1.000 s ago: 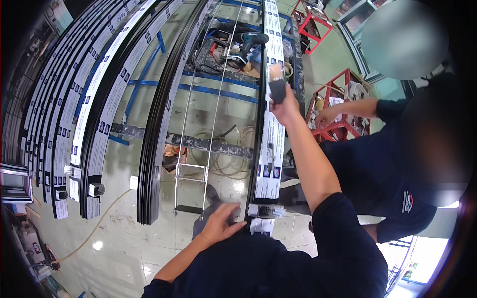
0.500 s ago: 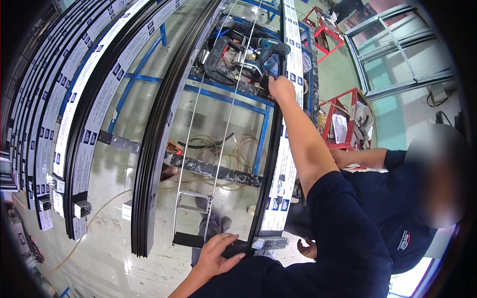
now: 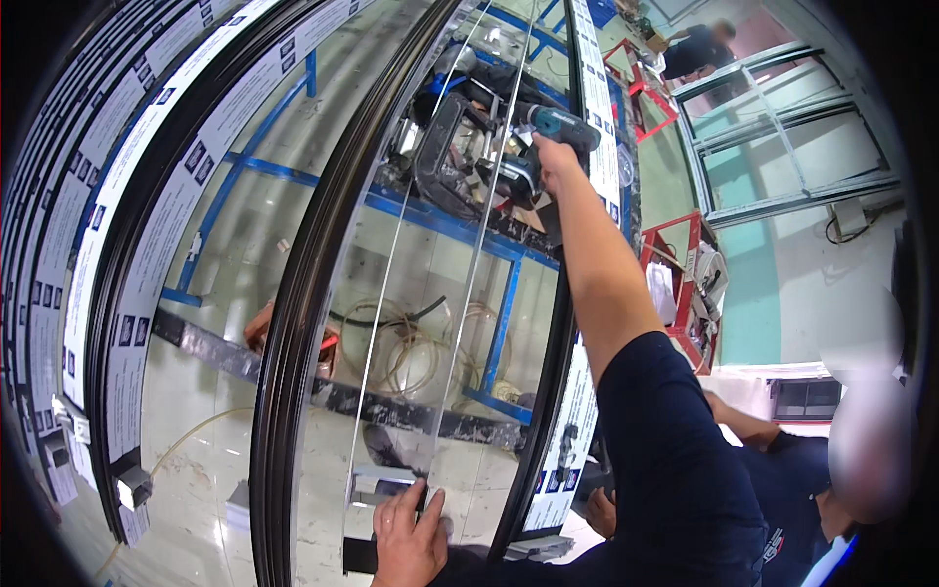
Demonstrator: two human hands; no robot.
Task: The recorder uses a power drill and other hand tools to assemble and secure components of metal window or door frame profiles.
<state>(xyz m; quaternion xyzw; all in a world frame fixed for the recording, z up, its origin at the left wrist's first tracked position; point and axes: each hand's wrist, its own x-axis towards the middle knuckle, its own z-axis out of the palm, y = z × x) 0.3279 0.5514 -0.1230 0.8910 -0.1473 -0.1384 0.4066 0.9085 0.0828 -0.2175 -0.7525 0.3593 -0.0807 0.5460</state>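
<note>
My right hand reaches far ahead, fingers closed around the grip of a teal and black cordless drill. The drill sits over a black tool tray of jumbled tools and small parts. Near the lower edge my left hand lies with fingers stretched out, at the near end of a narrow frame with two long thin rails. A short crosspiece of that frame shows beside the fingers. Whether the fingertips press on the frame I cannot tell.
Dark long profiles lie left of the frame, and film-covered profiles farther left. Blue stands and a paint-spattered bar support them. Coiled hose rests on the floor. A co-worker is close at right; another person stands farther off.
My right hand has moved from the dark profile's edge onto the drill. My left hand has shifted left to the narrow frame's near end. The view has moved closer.
</note>
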